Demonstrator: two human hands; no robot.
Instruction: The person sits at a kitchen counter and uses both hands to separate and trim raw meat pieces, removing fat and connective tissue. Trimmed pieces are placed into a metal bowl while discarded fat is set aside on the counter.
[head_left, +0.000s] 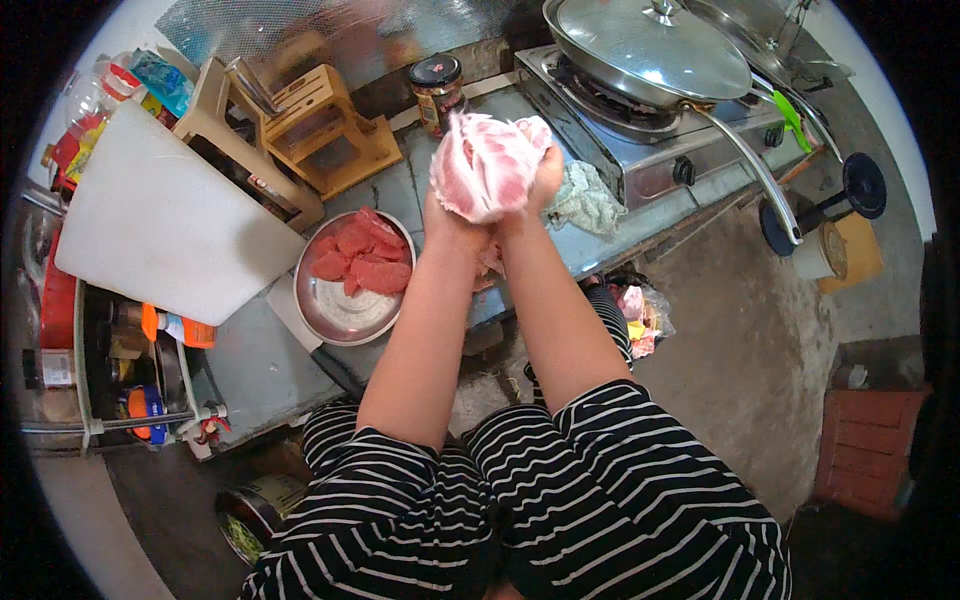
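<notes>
A slab of raw pink meat with white fat (487, 169) is held up above the counter between my two hands. My left hand (454, 225) supports it from below on the near side. On its right edge, my right hand (550, 180) curls around it, with most fingers hidden behind the meat. Left of my forearms stands a round steel bowl (345, 306) with several red slices of raw meat (375, 259) in it. A broad cleaver blade (296, 319) shows partly beneath the bowl, its dark handle pointing towards me. Below my wrists, a pinkish piece (489, 264) is mostly hidden.
A white cutting board (169, 217) leans at left, near a wooden knife block (307, 142). Behind the meat is a dark-lidded jar (431, 101). To the right lie a grey-green cloth (589, 199) and a gas stove (652, 180) bearing a lidded pan (645, 56), its long handle jutting outward.
</notes>
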